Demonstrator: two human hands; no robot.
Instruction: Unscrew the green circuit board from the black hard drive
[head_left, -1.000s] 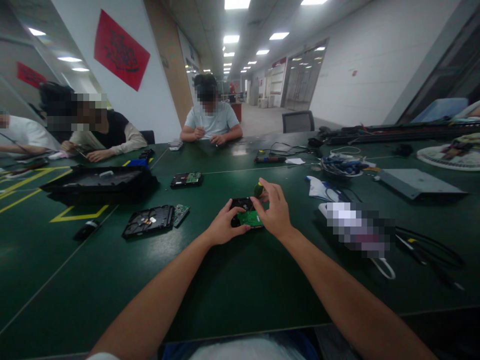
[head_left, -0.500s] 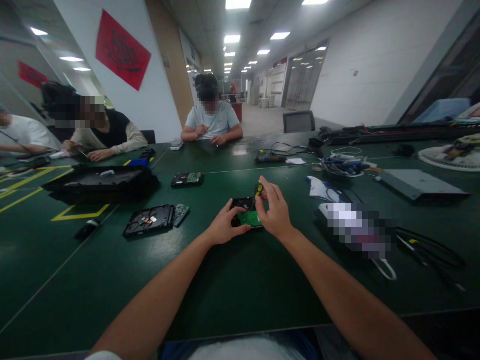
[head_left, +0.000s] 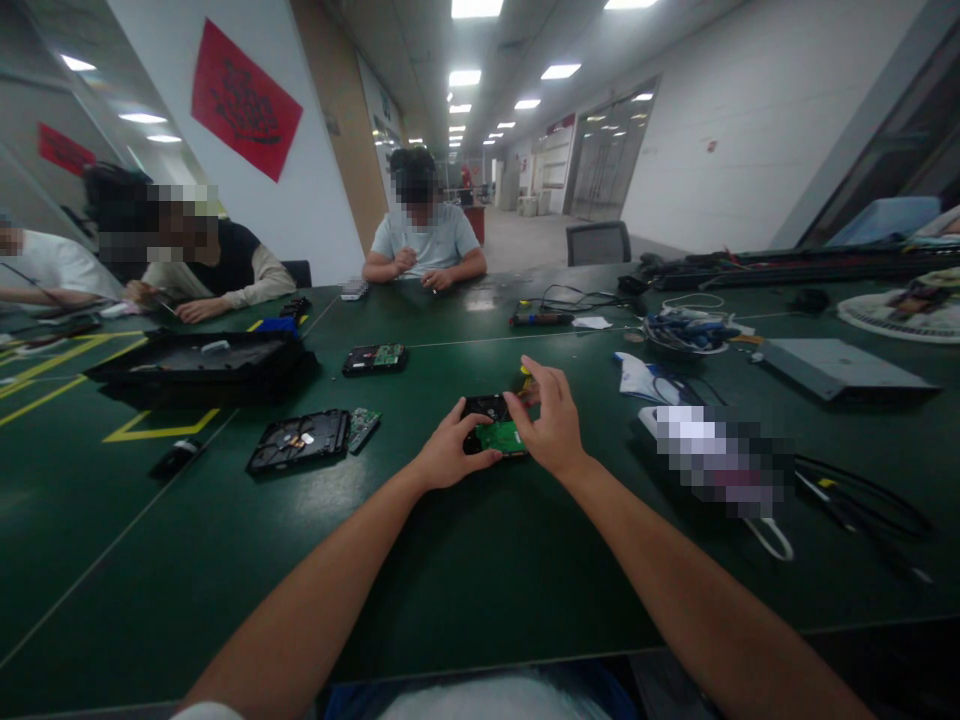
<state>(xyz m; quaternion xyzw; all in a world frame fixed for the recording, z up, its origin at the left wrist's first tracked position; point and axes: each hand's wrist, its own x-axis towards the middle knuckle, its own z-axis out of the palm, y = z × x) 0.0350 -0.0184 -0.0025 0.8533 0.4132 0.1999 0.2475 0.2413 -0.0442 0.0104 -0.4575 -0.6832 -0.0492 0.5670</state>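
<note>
A black hard drive [head_left: 486,408] with a green circuit board [head_left: 499,437] on top lies on the dark green table [head_left: 480,570] in front of me. My left hand [head_left: 448,455] grips its left edge and holds it down. My right hand [head_left: 551,420] pinches a small yellow-handled screwdriver [head_left: 524,381] above the drive's right side, most of the tool hidden by my fingers.
Two other opened hard drives [head_left: 300,441] [head_left: 375,358] and a black tray [head_left: 196,365] lie to the left. Cables, a bowl of parts [head_left: 686,332] and a grey box [head_left: 832,366] sit to the right. People work at the far and left sides of the table.
My right hand has turned the screwdriver and dropped slightly, so less of its handle shows above my fingers. My left hand and the drive have stayed put.
</note>
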